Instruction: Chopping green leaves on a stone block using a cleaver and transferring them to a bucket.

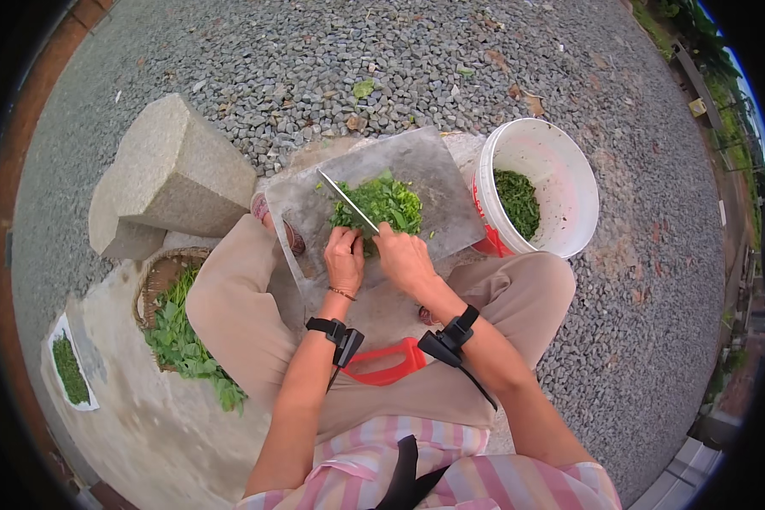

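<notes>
Chopped leafy greens (pixel 389 201) lie heaped on a grey cutting board (pixel 446 185) in front of me. My right hand (pixel 403 258) grips the handle of a kitchen knife (pixel 349 202), whose blade slants up and left across the pile. The handle itself is mostly hidden in my fist. Close beside it, my left hand (pixel 344 258) has its fingers curled down on the near edge of the greens, just left of the knife. Whether stems are pinched under those fingers is hard to see.
Right of the board, a tilted white bucket (pixel 564 185) holds chopped greens (pixel 516 204). At left are a concrete block (pixel 178 166) and a wicker basket (pixel 150 293) of uncut leafy stems (pixel 185 338). Cut greens (pixel 70 370) lie on a white sheet. A red plastic handle (pixel 389 363) shows between my legs.
</notes>
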Demonstrator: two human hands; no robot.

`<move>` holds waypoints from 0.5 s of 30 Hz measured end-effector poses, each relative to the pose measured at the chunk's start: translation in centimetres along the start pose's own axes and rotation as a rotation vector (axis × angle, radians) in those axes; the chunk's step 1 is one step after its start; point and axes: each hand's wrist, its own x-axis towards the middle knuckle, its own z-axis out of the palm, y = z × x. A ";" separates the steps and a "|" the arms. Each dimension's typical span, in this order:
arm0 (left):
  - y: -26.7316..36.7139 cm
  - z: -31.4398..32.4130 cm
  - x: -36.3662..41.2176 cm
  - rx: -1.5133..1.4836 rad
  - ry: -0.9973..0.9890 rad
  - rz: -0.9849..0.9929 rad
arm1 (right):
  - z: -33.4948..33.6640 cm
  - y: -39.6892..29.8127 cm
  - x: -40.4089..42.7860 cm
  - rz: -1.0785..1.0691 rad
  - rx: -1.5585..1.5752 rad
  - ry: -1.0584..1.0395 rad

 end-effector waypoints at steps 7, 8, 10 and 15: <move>0.2 0.1 -0.3 -0.052 0.019 -0.080 | 1.5 0.3 -0.1 -0.063 0.014 0.050; 0.2 0.3 -0.2 -0.071 0.010 -0.110 | 2.1 0.9 -0.1 -0.027 -0.013 -0.006; -0.2 0.2 -0.3 -0.067 0.014 -0.101 | 1.9 0.5 0.0 -0.024 -0.020 -0.013; -0.7 -0.1 -0.5 -0.036 0.002 -0.098 | 0.0 -0.8 -0.1 -0.012 0.029 -0.004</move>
